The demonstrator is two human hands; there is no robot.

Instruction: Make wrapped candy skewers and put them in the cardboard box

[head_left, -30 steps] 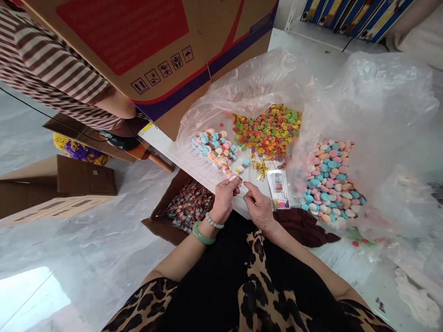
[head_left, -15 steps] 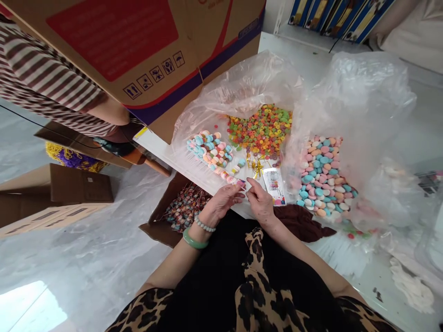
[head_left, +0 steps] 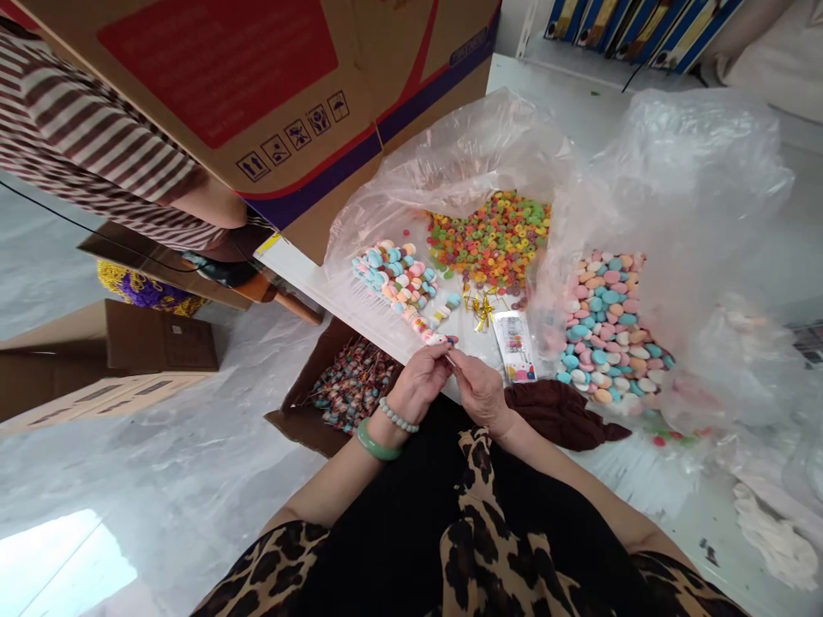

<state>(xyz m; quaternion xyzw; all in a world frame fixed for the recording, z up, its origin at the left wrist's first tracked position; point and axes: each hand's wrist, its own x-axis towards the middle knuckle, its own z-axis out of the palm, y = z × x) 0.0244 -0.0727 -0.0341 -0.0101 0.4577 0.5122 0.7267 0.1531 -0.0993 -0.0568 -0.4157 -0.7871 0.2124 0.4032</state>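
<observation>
My left hand [head_left: 421, 377], with a bead bracelet and a green bangle, is closed around the near end of a candy skewer [head_left: 421, 326] in a clear printed bag. My right hand [head_left: 481, 390] touches my left fingertips, its thumb and finger pinched on the bag's end. The skewer's far end points toward a pile of candy skewers [head_left: 399, 278] in pastel colours. Gold twist ties [head_left: 481, 307] lie just beyond my hands. To the right is a stack of printed candy bags [head_left: 516, 347]. My fingers hide the skewer's near end.
Ring gummies [head_left: 492, 236] and pastel candies [head_left: 608, 317] lie on plastic sheeting. A large carton [head_left: 257, 94] stands at the back left. Below the table edge, a box [head_left: 351, 386] holds finished-looking skewers. A brown cloth [head_left: 559, 416] lies right. A person in a striped shirt [head_left: 96, 146] is at left.
My right hand has moved left and its fingers now meet my left hand at the bag's end. The pointing right forefinger has folded in. The view has shifted slightly.
</observation>
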